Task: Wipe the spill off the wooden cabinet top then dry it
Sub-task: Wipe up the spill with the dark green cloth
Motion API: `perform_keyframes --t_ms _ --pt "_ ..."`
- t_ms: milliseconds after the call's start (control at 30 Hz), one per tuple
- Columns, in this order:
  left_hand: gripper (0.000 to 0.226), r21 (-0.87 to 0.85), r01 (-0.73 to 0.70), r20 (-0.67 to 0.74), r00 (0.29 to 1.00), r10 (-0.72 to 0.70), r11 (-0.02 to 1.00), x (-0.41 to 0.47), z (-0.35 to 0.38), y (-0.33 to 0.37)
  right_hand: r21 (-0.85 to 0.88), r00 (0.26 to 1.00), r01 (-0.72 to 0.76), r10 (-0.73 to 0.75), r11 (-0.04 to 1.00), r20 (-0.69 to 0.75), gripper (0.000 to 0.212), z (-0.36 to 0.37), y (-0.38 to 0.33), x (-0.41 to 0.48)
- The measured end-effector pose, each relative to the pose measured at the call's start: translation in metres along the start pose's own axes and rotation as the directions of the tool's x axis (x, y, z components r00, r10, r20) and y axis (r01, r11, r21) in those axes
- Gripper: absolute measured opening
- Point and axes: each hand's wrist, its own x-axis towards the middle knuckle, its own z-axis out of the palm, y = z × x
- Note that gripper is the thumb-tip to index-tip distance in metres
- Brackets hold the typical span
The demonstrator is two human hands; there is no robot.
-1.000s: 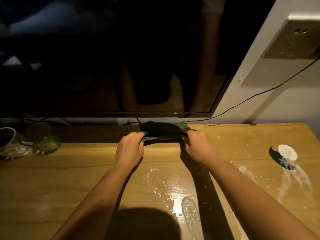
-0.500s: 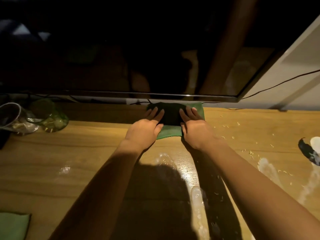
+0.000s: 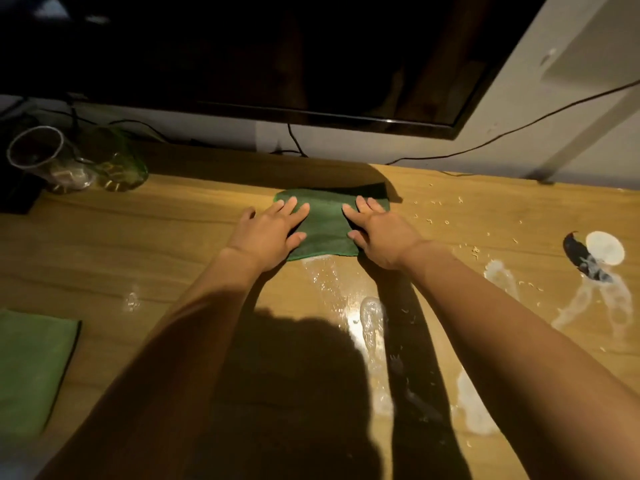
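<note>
A folded green cloth (image 3: 325, 223) lies flat on the wooden cabinet top (image 3: 156, 237), near the back under the television. My left hand (image 3: 270, 233) presses flat on the cloth's left part, fingers spread. On its right part my right hand (image 3: 377, 233) presses flat the same way. Wet streaks of the spill (image 3: 370, 317) run from the cloth's near edge toward me. More pale spill (image 3: 588, 299) and small crumbs spread over the right side of the top.
A second green cloth (image 3: 31, 368) lies at the near left. A clear cup (image 3: 41, 157) and a green glass (image 3: 117, 164) stand at the back left. A dark television (image 3: 277, 53) hangs over the back edge, with cables behind. A white disc with a dark smear (image 3: 604, 252) sits at the right.
Both hands had gripped the cloth's ends above the top; they laid it down and now press flat on it. The cloth has slid toward me, out of the television's shadow.
</note>
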Motion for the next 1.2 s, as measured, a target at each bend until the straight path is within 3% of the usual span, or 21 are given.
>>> perform_keyframes --t_ms 300,1200 --pt "0.059 -0.022 0.091 0.102 0.991 -0.089 0.996 -0.078 0.014 0.041 -0.059 0.996 0.077 -0.073 0.995 0.055 0.058 0.035 -0.010 -0.066" --pt "0.062 -0.009 0.079 0.093 0.993 -0.078 0.997 -0.229 0.063 0.146 -0.001 0.984 0.138 -0.137 0.990 0.111 0.057 0.084 -0.007 -0.232"
